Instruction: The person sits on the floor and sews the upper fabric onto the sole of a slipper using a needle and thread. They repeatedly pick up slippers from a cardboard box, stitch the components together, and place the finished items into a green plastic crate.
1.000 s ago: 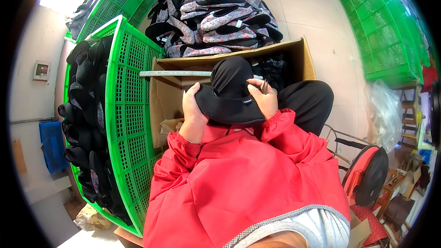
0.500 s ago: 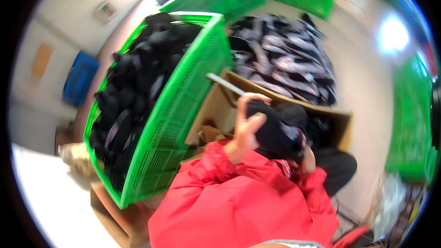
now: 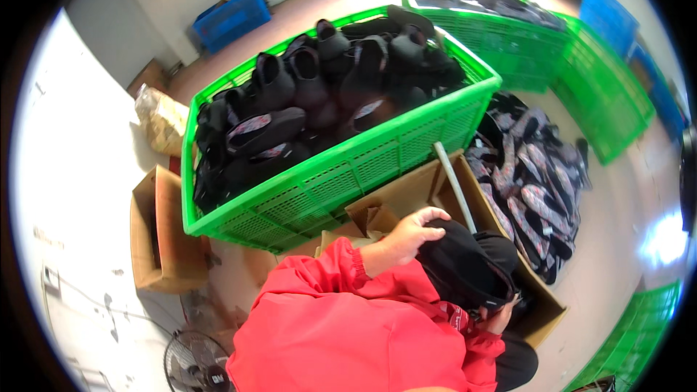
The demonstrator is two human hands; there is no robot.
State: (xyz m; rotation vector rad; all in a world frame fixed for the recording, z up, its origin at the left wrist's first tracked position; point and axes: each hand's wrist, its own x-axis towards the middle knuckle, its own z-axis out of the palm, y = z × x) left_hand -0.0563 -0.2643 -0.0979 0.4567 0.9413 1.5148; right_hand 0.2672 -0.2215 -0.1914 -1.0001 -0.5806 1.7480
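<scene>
Both hands (image 3: 412, 237) (image 3: 501, 316) hold a black shoe (image 3: 461, 265) near the carton's edge (image 3: 549, 313).

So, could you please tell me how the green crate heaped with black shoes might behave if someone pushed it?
The green crate would probably feel heavy, being heaped with black shoes. Its ribbed, perforated walls look fairly stiff. The topmost shoes, piled past the rim, could slide off.

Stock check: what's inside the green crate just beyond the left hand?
The green crate holds heaped black shoes, some showing patterned linings. What lies beneath the top ones, and its floor, is covered from view.
</scene>
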